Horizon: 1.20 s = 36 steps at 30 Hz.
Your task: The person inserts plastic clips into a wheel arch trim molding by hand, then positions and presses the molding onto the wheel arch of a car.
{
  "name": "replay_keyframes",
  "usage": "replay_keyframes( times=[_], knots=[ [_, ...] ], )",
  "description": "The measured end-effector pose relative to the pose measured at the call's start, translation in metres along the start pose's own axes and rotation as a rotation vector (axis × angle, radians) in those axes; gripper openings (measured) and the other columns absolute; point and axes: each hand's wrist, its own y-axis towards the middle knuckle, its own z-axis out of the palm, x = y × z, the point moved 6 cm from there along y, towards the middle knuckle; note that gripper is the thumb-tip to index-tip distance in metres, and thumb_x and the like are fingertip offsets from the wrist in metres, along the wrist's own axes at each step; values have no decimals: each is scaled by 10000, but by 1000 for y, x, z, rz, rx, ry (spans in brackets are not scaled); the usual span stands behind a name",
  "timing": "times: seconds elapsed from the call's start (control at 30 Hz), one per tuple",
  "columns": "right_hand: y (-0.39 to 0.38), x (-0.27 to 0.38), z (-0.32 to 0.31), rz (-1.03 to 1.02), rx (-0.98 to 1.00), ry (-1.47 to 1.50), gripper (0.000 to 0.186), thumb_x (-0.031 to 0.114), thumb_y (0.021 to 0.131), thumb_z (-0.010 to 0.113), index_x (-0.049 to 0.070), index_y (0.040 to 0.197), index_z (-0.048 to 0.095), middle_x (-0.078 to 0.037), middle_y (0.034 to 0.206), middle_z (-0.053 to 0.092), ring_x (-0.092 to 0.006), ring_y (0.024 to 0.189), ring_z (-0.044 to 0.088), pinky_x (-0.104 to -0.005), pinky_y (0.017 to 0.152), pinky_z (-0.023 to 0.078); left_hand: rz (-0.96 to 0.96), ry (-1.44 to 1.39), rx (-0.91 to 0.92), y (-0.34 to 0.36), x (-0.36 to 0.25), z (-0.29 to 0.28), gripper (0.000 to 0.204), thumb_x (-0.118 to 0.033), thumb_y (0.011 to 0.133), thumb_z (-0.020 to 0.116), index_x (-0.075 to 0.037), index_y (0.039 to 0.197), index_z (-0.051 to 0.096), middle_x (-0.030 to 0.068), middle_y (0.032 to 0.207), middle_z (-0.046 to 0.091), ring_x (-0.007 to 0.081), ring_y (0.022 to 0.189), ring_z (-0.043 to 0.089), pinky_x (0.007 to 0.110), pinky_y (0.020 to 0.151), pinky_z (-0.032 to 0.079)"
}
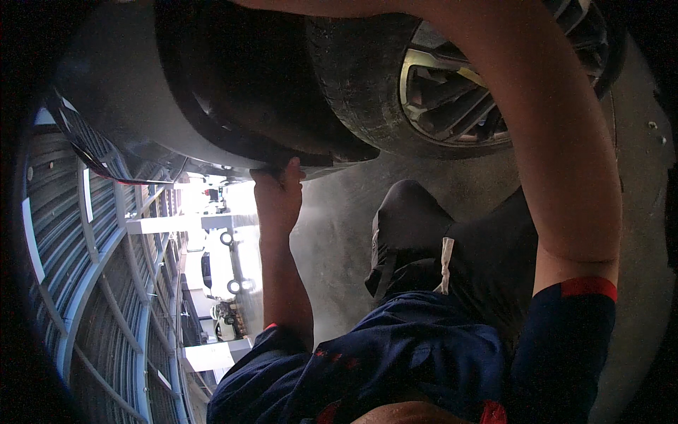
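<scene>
My left hand (278, 192) grips the lower edge of a dark grey car bumper (121, 78), its thumb showing at the edge and the other fingers mostly hidden. Just inside that edge is a black wheel-arch liner (229, 99). To the right of it stand a tyre (357, 78) and an alloy wheel (438, 99) with dark spokes and pale yellowish faces. My right arm reaches up across the wheel and out at the top of the picture; its hand is out of view.
My bent legs in dark trousers are low beside the wheel, over a grey concrete floor (332, 247). At the left, the view takes in a corrugated roof (85, 268) with metal beams, and parked white vehicles (215, 272) in bright light.
</scene>
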Motion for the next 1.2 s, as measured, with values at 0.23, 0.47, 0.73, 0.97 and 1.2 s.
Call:
replay_keyframes(
  times=[0.23, 0.47, 0.73, 0.97, 1.2],
  knots=[
    [-7, -6, 15, -146, -488, -82, 675, 484, 1106, 412, -9, 693, 618, -130, 516, 558, -217, 447, 574, -394, 489, 489, 29, 81, 2, -2, -27, -8, 415, -314, 1042, 622, 77, 1153, 540, 187, 919, 749, 241, 840, 759, 351, 696, 628],
    [-5, -5, 13, 28, -607, -70, 609, 434, 1084, 511, -6, 671, 594, -112, 508, 547, -191, 416, 542, -363, 434, 444, -10, 119, -13, -2, -29, -12, 446, -348, 1027, 652, 70, 1150, 555, 170, 901, 756, 253, 848, 753, 378, 733, 599],
    [2, -18, 21, -13, -593, 28, 580, 428, 1074, 533, -3, 692, 597, -93, 510, 540, -176, 421, 531, -351, 436, 436, -29, 285, -42, -5, -37, -22, 495, -420, 1021, 643, 62, 1117, 582, 184, 855, 752, 319, 844, 756, 427, 784, 570],
    [3, -22, 19, -8, -602, 56, 555, 423, 1066, 551, 0, 710, 599, -76, 512, 534, -164, 426, 521, -339, 438, 429, -82, 379, -40, -5, -51, -29, 523, -421, 1011, 661, 85, 1110, 576, 207, 858, 749, 325, 861, 761, 446, 793, 573],
    [0, -14, 10, 14, -612, 56, 531, 418, 1057, 570, 3, 728, 601, -59, 514, 528, -151, 430, 511, -328, 439, 422, -74, 285, 29, -1, -52, -25, 515, -413, 1006, 671, 78, 1138, 592, 212, 893, 752, 321, 875, 759, 426, 797, 575]
  ],
)
